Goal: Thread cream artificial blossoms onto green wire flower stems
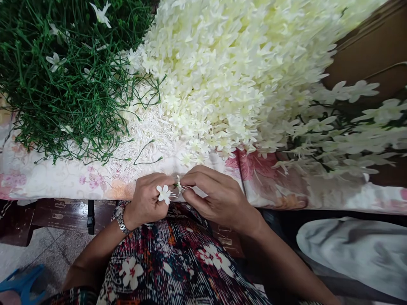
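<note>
While both hands meet just above the lap at the near edge of the flowered cloth (203, 163), the left hand (146, 198) holds 1 white flower (164, 193), its petals facing up and its thin white threads pointing toward the right hand (216, 197). The left fingers are curled in and closed together, with the flower clamped by the thumb. Between the 2 hands is a small blossom tip (178, 184), white with a bit of green, beside the right fingertips. The right thumb and index finger are bent toward each other, nearly together; whether they are clamped on the tip, I cannot tell

Beyond the hands, the cloth bears 2 large heaps. A tangled heap of green stems (66, 93) lies at the left, with a few loose white flowers on it, and a much larger heap of cream-white flowers (222, 76) fills the middle. Thin white strands (144, 135) are spread between them, and 1 loose green stem (148, 160) lies on their near side. At the right, flower sprays (337, 131) with dark green stems reach over the cloth, near a brown surface (375, 51).

A metal watch (121, 220) circles the left wrist. Below are patterned clothing (171, 262), a dark wooden bench (60, 214), a blue plastic object (23, 286) at lower left and pale fabric (352, 250) at lower right
</note>
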Demonstrator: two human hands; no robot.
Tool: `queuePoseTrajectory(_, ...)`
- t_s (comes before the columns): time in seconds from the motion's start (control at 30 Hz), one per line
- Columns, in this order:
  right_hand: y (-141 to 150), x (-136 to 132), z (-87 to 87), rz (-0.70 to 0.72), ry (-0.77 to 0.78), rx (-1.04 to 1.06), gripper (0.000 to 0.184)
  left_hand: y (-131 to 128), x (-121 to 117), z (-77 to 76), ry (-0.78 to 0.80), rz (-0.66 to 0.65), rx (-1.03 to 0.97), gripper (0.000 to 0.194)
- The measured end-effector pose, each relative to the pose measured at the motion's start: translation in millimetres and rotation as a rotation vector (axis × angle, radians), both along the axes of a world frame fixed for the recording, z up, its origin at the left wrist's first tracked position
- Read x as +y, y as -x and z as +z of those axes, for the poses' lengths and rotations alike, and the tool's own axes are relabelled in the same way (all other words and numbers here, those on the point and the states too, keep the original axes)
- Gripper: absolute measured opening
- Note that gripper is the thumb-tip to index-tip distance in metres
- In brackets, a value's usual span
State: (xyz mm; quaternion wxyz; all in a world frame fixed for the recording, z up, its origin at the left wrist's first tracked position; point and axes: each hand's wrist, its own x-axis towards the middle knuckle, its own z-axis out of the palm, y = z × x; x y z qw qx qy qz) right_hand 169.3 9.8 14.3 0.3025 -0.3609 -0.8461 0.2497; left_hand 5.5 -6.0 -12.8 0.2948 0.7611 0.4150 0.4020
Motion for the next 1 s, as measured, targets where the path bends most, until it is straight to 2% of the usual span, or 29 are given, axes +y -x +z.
queuePoseTrajectory(0.2,2.7,0.7,-7.1,0.002,0.023,0.045,0.013,-2.6,1.3,-1.3,-0.090,0.058,-0.011,0.018)
queuePoseTrajectory(0.3,3.0,0.9,-9.4,0.006,0.037,0.054,0.013,-3.0,1.9,-0.3,-0.130,0.065,0.047,0.016)
queuePoseTrajectory(0.5,1.1,2.6,-9.1,0.049,0.080,0.033,0.014,-3.2,3.0,4.1,-0.116,0.023,0.145,0.011)
queuePoseTrajectory(0.77,0.3,3.0,-12.0,0.077,0.108,0.003,0.012,-5.0,3.1,2.4,-0.107,0.016,0.236,0.012)
queuePoseTrajectory(0.9,0.8,3.2,-9.7,0.071,0.084,0.012,0.011,-3.6,3.0,1.9,-0.061,0.001,0.158,0.011)
queuePoseTrajectory(1.0,0.1,4.0,-2.9,0.057,0.070,0.037,0.011,-0.1,2.8,3.6,0.049,-0.022,-0.003,0.012)
